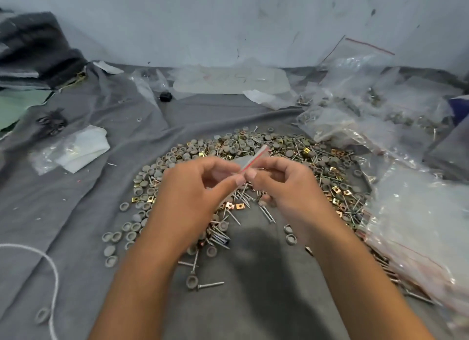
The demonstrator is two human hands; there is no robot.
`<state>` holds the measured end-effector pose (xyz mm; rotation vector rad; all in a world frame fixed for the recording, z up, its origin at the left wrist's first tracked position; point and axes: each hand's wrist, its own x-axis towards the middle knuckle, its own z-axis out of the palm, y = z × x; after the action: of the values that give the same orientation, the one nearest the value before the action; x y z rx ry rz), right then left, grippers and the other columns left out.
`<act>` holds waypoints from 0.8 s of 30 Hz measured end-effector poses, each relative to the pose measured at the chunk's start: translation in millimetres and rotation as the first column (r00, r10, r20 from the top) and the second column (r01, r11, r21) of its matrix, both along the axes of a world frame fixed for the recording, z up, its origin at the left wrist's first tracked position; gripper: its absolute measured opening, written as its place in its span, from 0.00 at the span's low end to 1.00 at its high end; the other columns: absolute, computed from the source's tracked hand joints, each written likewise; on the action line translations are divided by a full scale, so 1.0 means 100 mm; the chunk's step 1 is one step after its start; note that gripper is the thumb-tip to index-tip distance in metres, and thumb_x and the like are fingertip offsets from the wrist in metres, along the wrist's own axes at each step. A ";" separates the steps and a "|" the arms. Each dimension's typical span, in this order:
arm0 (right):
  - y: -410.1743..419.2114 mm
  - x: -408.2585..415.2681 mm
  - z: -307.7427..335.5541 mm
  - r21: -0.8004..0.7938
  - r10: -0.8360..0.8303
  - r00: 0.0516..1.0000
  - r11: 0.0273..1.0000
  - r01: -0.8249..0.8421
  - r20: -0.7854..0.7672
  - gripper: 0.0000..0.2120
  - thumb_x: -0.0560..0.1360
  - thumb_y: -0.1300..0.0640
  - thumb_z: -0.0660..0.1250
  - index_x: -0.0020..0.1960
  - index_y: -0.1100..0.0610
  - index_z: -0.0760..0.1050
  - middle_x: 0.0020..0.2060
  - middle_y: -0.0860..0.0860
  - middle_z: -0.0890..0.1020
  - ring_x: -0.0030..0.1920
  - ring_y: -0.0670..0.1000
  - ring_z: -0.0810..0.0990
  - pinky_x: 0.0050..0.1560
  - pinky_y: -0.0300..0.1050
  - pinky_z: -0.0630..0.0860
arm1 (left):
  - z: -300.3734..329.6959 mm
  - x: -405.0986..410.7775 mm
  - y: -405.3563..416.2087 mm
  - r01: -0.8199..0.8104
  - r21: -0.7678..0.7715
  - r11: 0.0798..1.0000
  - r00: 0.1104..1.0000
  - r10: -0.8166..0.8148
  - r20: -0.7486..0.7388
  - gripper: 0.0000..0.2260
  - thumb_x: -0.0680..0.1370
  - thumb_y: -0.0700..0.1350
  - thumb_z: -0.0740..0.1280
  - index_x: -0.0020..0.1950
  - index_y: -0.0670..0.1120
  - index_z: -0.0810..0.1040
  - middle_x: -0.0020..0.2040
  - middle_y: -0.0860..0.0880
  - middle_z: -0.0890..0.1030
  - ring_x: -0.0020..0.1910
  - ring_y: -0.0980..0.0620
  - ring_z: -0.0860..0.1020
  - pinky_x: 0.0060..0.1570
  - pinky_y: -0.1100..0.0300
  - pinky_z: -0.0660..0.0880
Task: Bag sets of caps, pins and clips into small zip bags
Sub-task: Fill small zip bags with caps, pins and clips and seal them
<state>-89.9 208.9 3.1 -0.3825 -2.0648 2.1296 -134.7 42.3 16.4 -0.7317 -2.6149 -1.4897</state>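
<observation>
Holding: both hands raised over a heap of small parts, pinching one small zip bag (pixel 250 159) between them.
Left hand (pixel 195 187): fingers curled, thumb and fingertips nipping the bag's near end.
Right hand (pixel 281 182): fingers curled too, pinching the same bag from the other side; thumbs of both hands almost touch.
Bag: clear plastic w/ a red zip line, seen edge-on, tilted up and away to the right. Can't tell if its mouth is open or if anything is inside.
Parts heap: grey round caps (pixel 157 173), thin metal pins (pixel 243 195) and brass-coloured square clips (pixel 232 205) mixed in a broad ring on a grey cloth (pixel 88 212), right under the hands.
Right side: pile of clear bags (pixel 418 217), some w/ parts showing through, lying on the cloth's edge beside the heap.
Elsewhere: white cord (pixel 48 263) at lower left; small black object (pixel 165 96) near the far wall; loose plastic and paper scraps at left and back.
Step, as I judge it: working the zip strip, either opening the bag to fill it or sealing it.
Doing it well: keep pinch points close together on the strip, slide thumbs along the red line w/ even pressure, hold the mouth upward so nothing spills, and check the strip end to end before setting the bag w/ the others.
</observation>
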 end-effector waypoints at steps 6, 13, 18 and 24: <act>-0.12 0.04 -0.03 0.257 -0.006 1.000 0.966 0.012 -0.024 0.06 0.73 0.60 0.74 0.47 0.52 0.79 0.30 0.43 0.81 0.30 0.42 0.75 0.31 0.36 0.70 | 0.00 -0.07 -0.10 -0.308 0.097 0.947 0.935 0.320 -0.156 0.08 0.77 0.47 0.73 0.45 0.58 0.76 0.38 0.59 0.83 0.39 0.65 0.81 0.36 0.70 0.76; -0.16 0.08 -0.13 0.511 0.256 0.924 0.775 -0.372 0.285 0.05 0.76 0.50 0.73 0.48 0.47 0.77 0.42 0.45 0.83 0.39 0.41 0.80 0.42 0.37 0.76 | -0.03 -0.13 -0.11 -0.387 0.030 0.921 0.859 0.373 -0.351 0.09 0.78 0.38 0.69 0.46 0.53 0.80 0.44 0.59 0.83 0.41 0.62 0.80 0.45 0.71 0.73; -0.42 0.15 -0.32 0.794 0.162 0.914 0.453 -0.405 0.373 0.13 0.74 0.43 0.74 0.53 0.46 0.75 0.51 0.44 0.79 0.52 0.49 0.79 0.54 0.50 0.79 | -0.02 -0.16 -0.10 -0.370 -0.060 0.927 0.862 0.319 -0.394 0.10 0.79 0.39 0.68 0.54 0.53 0.85 0.53 0.56 0.84 0.52 0.59 0.79 0.54 0.69 0.67; -0.54 0.14 -0.32 0.868 0.161 0.941 0.366 -0.336 0.297 0.07 0.79 0.53 0.67 0.57 0.51 0.74 0.51 0.49 0.80 0.55 0.55 0.78 0.50 0.49 0.77 | -0.06 -0.16 -0.09 -0.282 -0.129 0.951 0.923 0.232 -0.308 0.13 0.77 0.42 0.73 0.61 0.53 0.83 0.51 0.56 0.83 0.43 0.66 0.73 0.49 0.82 0.63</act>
<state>-75.6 154.5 -29.1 -0.0559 -3.1321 0.6785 -150.4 33.7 10.3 -0.5397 -2.5139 -1.0116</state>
